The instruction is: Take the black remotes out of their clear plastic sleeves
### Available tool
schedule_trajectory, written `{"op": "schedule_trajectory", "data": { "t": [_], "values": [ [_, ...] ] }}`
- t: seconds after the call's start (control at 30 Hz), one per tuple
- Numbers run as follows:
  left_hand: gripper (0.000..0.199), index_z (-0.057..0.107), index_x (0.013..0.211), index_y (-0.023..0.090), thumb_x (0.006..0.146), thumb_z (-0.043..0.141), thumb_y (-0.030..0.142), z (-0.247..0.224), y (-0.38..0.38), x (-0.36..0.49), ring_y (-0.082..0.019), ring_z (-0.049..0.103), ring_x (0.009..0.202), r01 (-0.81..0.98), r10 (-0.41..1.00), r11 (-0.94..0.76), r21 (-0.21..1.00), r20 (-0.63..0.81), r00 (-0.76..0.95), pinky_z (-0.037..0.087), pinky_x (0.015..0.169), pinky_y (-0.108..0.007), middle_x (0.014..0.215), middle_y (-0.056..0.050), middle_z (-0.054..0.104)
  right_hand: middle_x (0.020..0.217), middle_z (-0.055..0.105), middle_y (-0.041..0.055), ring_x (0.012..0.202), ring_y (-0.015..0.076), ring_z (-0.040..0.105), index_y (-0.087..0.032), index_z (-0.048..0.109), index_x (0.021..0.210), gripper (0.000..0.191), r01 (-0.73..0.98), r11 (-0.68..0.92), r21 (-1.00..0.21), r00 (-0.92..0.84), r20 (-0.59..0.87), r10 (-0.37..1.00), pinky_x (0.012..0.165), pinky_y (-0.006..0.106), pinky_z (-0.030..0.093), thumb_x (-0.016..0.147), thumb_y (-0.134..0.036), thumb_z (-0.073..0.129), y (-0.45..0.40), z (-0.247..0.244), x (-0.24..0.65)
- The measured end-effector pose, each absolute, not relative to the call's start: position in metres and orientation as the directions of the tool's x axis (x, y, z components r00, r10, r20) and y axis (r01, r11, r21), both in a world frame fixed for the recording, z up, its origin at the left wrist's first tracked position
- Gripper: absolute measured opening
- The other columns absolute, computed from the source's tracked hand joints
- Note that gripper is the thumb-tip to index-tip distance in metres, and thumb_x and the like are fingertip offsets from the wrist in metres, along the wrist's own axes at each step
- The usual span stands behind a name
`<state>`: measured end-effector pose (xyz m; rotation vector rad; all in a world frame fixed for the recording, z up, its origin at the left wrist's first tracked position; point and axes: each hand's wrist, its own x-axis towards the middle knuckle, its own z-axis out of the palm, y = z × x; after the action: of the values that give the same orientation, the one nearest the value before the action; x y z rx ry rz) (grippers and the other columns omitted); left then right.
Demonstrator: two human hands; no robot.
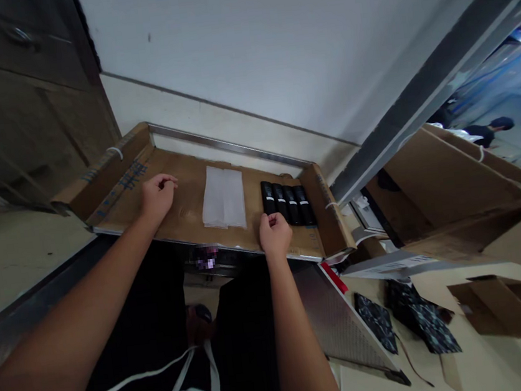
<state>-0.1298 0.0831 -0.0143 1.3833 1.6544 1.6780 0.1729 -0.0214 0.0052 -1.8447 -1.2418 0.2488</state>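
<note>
A cardboard-lined tray [188, 222] lies in front of me. My left hand [159, 196] hovers over its left part with fingers curled together; whether anything is between them I cannot make out. White folded sheets [223, 196] lie flat in the middle of the tray. Several black items with white bands [288, 202] lie side by side at the right end. Just left of and below them, my right hand [275, 232] is at the tray's front edge, its fingers curled closed, their contents too small to tell.
Cardboard walls [333, 212] bound the tray's sides, and a pale panel [226, 55] rises behind it. To the right are a large cardboard box [458, 192], patterned dark bags [428, 321] and an open carton [513, 311] on the floor. A person [491, 130] is at far right.
</note>
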Motion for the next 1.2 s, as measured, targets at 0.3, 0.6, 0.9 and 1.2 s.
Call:
{"op": "schedule_trajectory", "data": {
  "t": [0.3, 0.6, 0.9, 1.2],
  "values": [
    [0.020, 0.072, 0.080, 0.021, 0.076, 0.052, 0.018, -0.0170, 0.0838, -0.1308, -0.017, 0.066, 0.073, 0.391, 0.844, -0.209, 0.896, 0.367, -0.391, 0.051, 0.073, -0.028, 0.075, -0.002, 0.071, 0.059, 0.060, -0.0010, 0.058, 0.0171, 0.053, -0.022, 0.056, 0.067, 0.026, 0.679, -0.121, -0.724, 0.465, 0.296, 0.834, 0.060, 0.027, 0.031, 0.086, -0.039, 0.054, -0.0224, 0.0074, 0.1720],
    [0.019, 0.072, 0.077, 0.021, 0.076, 0.054, 0.019, -0.0191, 0.0843, -0.1325, -0.017, 0.064, 0.069, 0.421, 0.838, -0.195, 0.886, 0.373, -0.398, 0.049, 0.068, -0.027, 0.073, -0.002, 0.071, 0.061, 0.060, -0.0010, 0.058, 0.0170, 0.053, -0.022, 0.056, 0.067, 0.025, 0.680, -0.126, -0.722, 0.467, 0.295, 0.834, 0.060, 0.027, 0.030, 0.085, -0.039, 0.055, -0.0221, 0.0053, 0.1724],
    [0.020, 0.072, 0.076, 0.020, 0.075, 0.052, 0.018, -0.0150, 0.0816, -0.1307, -0.017, 0.063, 0.068, 0.426, 0.850, -0.167, 0.889, 0.349, -0.394, 0.049, 0.066, -0.027, 0.072, -0.003, 0.070, 0.060, 0.060, -0.0014, 0.059, 0.0170, 0.053, -0.022, 0.056, 0.067, 0.026, 0.677, -0.113, -0.727, 0.456, 0.293, 0.841, 0.060, 0.027, 0.031, 0.086, -0.040, 0.056, -0.0229, 0.0063, 0.1721],
    [0.020, 0.071, 0.075, 0.020, 0.074, 0.052, 0.016, -0.0143, 0.0822, -0.1300, -0.018, 0.065, 0.070, 0.385, 0.848, -0.176, 0.906, 0.338, -0.408, 0.051, 0.072, -0.029, 0.071, -0.003, 0.070, 0.061, 0.060, -0.0013, 0.059, 0.0169, 0.053, -0.022, 0.056, 0.067, 0.025, 0.683, -0.116, -0.721, 0.461, 0.303, 0.834, 0.061, 0.027, 0.031, 0.085, -0.039, 0.056, -0.0228, 0.0058, 0.1716]
  ]
}}
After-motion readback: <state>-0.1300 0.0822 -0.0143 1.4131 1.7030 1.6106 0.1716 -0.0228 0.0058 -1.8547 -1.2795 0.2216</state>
